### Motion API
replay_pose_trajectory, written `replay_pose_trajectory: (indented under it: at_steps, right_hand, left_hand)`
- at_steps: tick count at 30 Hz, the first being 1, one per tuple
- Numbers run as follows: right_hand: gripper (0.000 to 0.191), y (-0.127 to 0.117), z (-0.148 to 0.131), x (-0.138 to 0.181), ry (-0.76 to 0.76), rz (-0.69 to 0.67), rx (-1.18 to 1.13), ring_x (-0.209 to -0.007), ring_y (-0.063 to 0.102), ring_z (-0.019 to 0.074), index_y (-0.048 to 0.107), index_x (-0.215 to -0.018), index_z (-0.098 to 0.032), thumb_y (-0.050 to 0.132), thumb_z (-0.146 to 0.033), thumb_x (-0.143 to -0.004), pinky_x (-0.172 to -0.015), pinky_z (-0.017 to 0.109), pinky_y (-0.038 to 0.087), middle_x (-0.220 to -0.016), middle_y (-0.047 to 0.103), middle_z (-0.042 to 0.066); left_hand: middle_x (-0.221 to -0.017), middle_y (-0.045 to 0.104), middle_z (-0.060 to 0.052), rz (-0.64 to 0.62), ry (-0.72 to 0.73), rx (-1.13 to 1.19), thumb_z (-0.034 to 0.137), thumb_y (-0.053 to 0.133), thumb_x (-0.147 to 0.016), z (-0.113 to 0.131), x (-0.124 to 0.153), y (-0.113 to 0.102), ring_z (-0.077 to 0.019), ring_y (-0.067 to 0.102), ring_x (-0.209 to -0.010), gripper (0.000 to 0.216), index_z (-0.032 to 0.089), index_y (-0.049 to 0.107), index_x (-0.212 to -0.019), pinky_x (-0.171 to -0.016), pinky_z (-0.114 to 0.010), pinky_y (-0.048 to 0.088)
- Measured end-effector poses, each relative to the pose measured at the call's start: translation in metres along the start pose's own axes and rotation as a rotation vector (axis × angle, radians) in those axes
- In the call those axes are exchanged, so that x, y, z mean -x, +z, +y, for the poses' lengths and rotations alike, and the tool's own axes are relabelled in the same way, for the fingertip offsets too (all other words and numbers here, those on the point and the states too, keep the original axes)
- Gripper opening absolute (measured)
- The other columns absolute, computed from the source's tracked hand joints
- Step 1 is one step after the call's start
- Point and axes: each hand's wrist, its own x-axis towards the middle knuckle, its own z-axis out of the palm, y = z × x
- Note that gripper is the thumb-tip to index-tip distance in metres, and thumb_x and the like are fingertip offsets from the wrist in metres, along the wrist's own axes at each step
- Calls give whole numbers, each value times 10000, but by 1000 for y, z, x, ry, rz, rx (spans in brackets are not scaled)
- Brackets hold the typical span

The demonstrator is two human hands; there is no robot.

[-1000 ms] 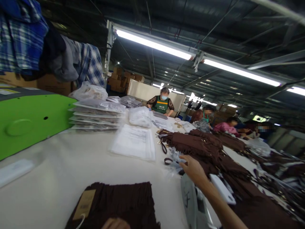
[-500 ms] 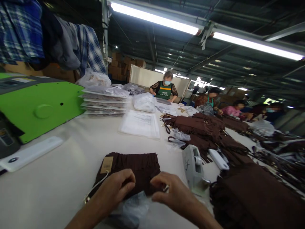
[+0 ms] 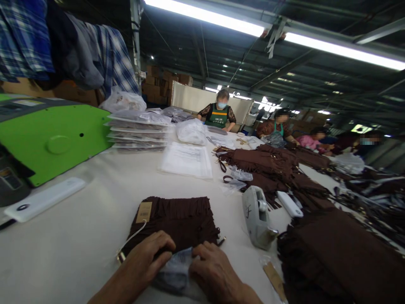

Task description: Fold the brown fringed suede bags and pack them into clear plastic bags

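Note:
A folded brown fringed piece [image 3: 177,217] with a tan paper tag [image 3: 144,211] lies on the white table in front of me. At its near edge my left hand [image 3: 148,255] and my right hand [image 3: 213,270] both pinch a small clear plastic bag [image 3: 175,272]. Both hands have their fingers curled onto the bag, which lies partly over the brown piece.
A grey tape dispenser [image 3: 257,216] stands right of the brown piece, beside piles of brown fringed fabric [image 3: 332,253]. A green machine [image 3: 53,139] and a white flat device [image 3: 44,198] sit at left. Stacked bagged goods [image 3: 139,135] and several seated workers are farther back.
My right hand came back from reaching toward the far plastic bags. Both hands now meet at the near edge of the brown piece and grip a clear bag more tightly.

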Motion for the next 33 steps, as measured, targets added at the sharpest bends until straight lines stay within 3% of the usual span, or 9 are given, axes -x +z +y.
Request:
replay_pose_trajectory:
  at_steps: [5,9,12,16,20,24,27,30,33]
  right_hand:
    - [97,-21,-5,-8,183,188,-436,-785,566,136,627,-726,-189,591,-124,-789,-710,231,409,-814,634,8]
    - [110,-45,-12,-18,426,132,-891,-593,476,107,619,-715,-167,625,-261,-772,-560,226,349,-637,557,-30]
    - [209,-54,-12,-23,428,75,-1114,-550,442,95,616,-739,-152,653,-355,-772,-535,223,333,-615,562,-27]
    - [290,-65,-7,-25,416,89,-1195,-575,453,95,623,-738,-151,710,-427,-755,-561,222,338,-626,563,-26]
    - [381,-75,-4,-30,393,60,-1243,-644,503,107,673,-866,-146,710,-510,-758,-619,232,384,-730,611,-2]
    - [390,-71,-3,-40,426,72,-1297,-596,507,93,654,-828,-140,706,-521,-762,-576,218,387,-703,613,-4]
    - [404,-65,-5,-48,510,97,-1299,-511,464,80,595,-737,-157,744,-530,-702,-502,207,360,-600,566,-35]
    - [398,-63,-12,-55,543,127,-1166,-493,431,77,596,-716,-159,742,-528,-679,-469,202,332,-564,532,-45]
    - [357,-67,-22,-61,503,153,-1041,-489,420,76,598,-678,-154,729,-486,-686,-458,203,317,-544,511,-45]
  left_hand:
    - [-1074,652,-23,-21,4,130,305,612,-817,5,-2,0,-212,584,-1038,229,250,620,-1039,-930,-297,425]
    - [-1365,539,-88,42,-39,276,436,712,-723,8,-14,7,-300,468,-1253,677,261,471,-1331,-1091,-417,317]
    - [-1256,613,-93,27,-35,472,509,659,-779,8,-28,10,-281,558,-1125,601,214,511,-1281,-1005,-395,406]
    - [-832,652,-12,8,-67,682,499,597,-844,5,-42,11,-180,580,-779,340,161,612,-882,-747,-290,454]
    - [-735,574,32,8,-64,812,517,670,-776,10,-45,9,-138,505,-702,370,168,549,-792,-672,-252,399]
    - [-753,593,25,-80,-72,737,495,645,-801,19,-43,3,-139,517,-706,342,161,572,-808,-669,-251,396]
    - [-883,655,-8,-80,-98,716,453,597,-837,17,-43,1,-191,588,-866,304,171,611,-950,-794,-295,438]
    - [-1189,629,-70,-3,-95,805,523,567,-841,8,-45,4,-238,558,-1118,490,208,527,-1215,-951,-356,412]
    - [-1194,619,-71,-10,-31,782,568,626,-793,5,-46,7,-235,576,-1068,575,218,513,-1235,-883,-333,445]
